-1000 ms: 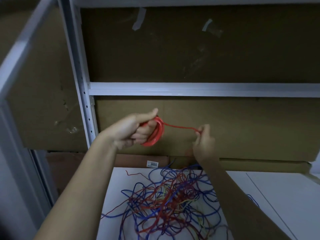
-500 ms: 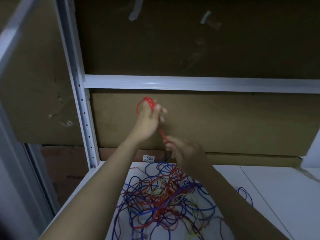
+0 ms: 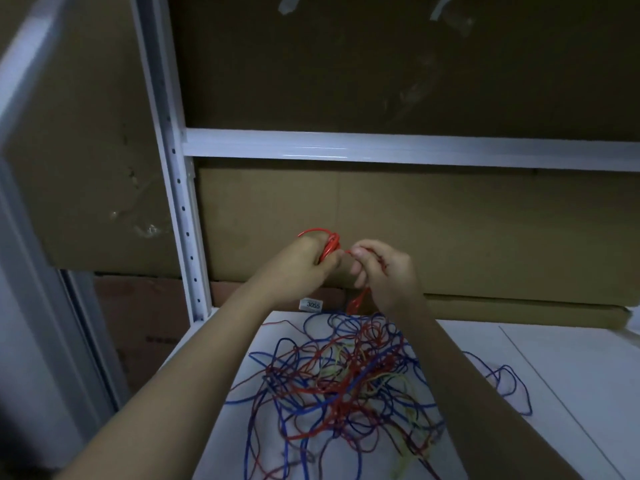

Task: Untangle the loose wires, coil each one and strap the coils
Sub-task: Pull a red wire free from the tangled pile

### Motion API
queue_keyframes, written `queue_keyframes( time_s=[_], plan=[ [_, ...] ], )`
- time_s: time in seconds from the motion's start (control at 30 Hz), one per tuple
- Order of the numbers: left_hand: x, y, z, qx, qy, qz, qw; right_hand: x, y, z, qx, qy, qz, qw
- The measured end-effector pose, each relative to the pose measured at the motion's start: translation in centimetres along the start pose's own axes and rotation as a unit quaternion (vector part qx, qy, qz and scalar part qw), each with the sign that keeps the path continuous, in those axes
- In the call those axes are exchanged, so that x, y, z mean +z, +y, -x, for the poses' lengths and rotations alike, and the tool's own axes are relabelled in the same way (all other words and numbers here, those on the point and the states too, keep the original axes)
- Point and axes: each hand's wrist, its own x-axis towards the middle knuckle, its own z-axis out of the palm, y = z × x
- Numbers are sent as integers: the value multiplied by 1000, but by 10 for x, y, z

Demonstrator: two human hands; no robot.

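Note:
My left hand (image 3: 304, 263) grips a small coil of red wire (image 3: 328, 244), held up in front of the cardboard above the shelf. Right beside it, my right hand (image 3: 384, 271) pinches the free run of the same red wire, which hangs down from the fingers to the shelf. Below both hands lies a tangled heap of wires (image 3: 343, 379) in blue, red and yellow, spread over the white shelf board (image 3: 561, 386). One blue loop (image 3: 509, 386) trails off to the right of the heap.
A white perforated upright (image 3: 180, 202) and a white crossbar (image 3: 398, 148) frame the shelf. Brown cardboard (image 3: 450, 230) closes the back, with a small label reading 3055 (image 3: 312, 305) at its foot. More white board lies to the right.
My left hand has come down with the red coil, and my right hand has risen from near the heap to meet it. The two hands are now close together.

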Motion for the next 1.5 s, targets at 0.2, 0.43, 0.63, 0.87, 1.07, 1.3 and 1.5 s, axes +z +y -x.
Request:
queue_keyframes(
  time_s=[0.2, 0.43, 0.63, 0.87, 1.07, 1.3, 1.5],
  plan=[
    [-11, -23, -12, 17, -4, -11, 1000, 13, 10, -14, -43, 20, 88, 995],
    [-18, -21, -10, 11, 20, -6, 1000, 16, -11, -23, 5, -5, 81, 997],
    [10, 20, 42, -2, 7, 36, 999, -19, -41, 36, 38, -32, 93, 994],
    [22, 48, 65, -19, 4, 40, 999, -39, -59, 78, 50, -9, 67, 996],
    [30, 50, 71, -41, 13, 29, 999, -36, -67, 85, 80, 55, -18, 995],
    [38, 35, 70, -37, 95, 27, 994, -20, -61, 86, 152, 27, -173, 973],
    [23, 11, 52, -63, 166, 101, 979, -13, -47, 74, 166, -12, -117, 979]
  ],
)
